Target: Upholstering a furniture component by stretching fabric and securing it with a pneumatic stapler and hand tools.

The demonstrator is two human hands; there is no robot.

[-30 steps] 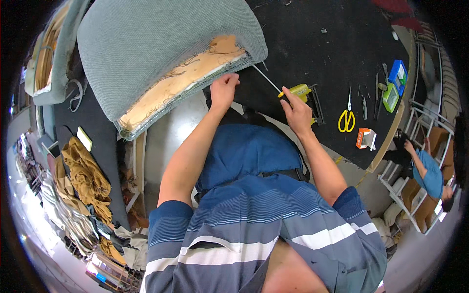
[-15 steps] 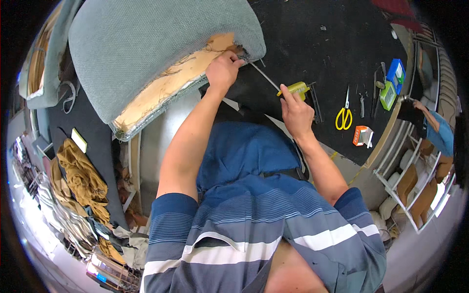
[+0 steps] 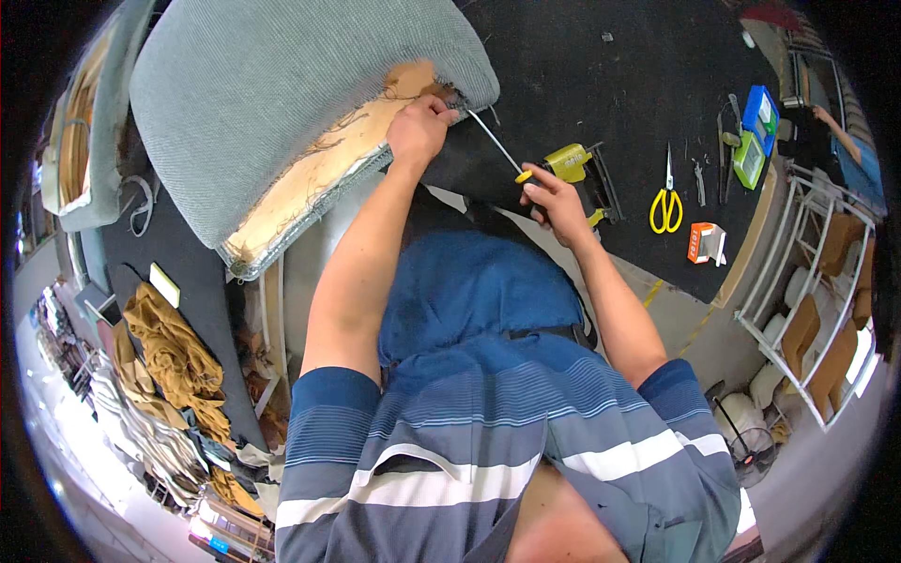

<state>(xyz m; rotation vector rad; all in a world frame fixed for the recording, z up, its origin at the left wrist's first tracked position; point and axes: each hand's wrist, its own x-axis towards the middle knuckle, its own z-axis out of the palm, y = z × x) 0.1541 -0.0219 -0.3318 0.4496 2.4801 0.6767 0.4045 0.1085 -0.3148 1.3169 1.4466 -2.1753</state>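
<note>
A grey-green upholstered seat piece (image 3: pixel 300 84) lies at the upper left, its bare wooden edge (image 3: pixel 319 169) facing me with loose threads and torn fabric along it. My left hand (image 3: pixel 419 129) is closed at the right end of that edge, fingertips pinched; what they grip is hidden. In my right hand (image 3: pixel 559 202) is a screwdriver (image 3: pixel 493 140) with a yellow collar, held by its handle. Its long metal shaft slants up and left, the tip at the fabric corner beside my left fingers. Just beyond my right hand lies a yellow-green staple gun (image 3: pixel 569 162).
On the black table (image 3: pixel 601 84) at right lie yellow-handled scissors (image 3: pixel 666 208), an orange-and-white box (image 3: pixel 704 243), pliers-like tools (image 3: pixel 727 141) and a blue-and-green case (image 3: pixel 755 141). Brown cloth (image 3: pixel 174 342) is heaped at left. A metal rack (image 3: pixel 798 291) stands right; another person's arm (image 3: pixel 845 141) shows beyond.
My right hand has shifted slightly left and down with the screwdriver, so the staple gun shows more clearly behind it. My left hand stays at the corner; the whole view has turned a little.
</note>
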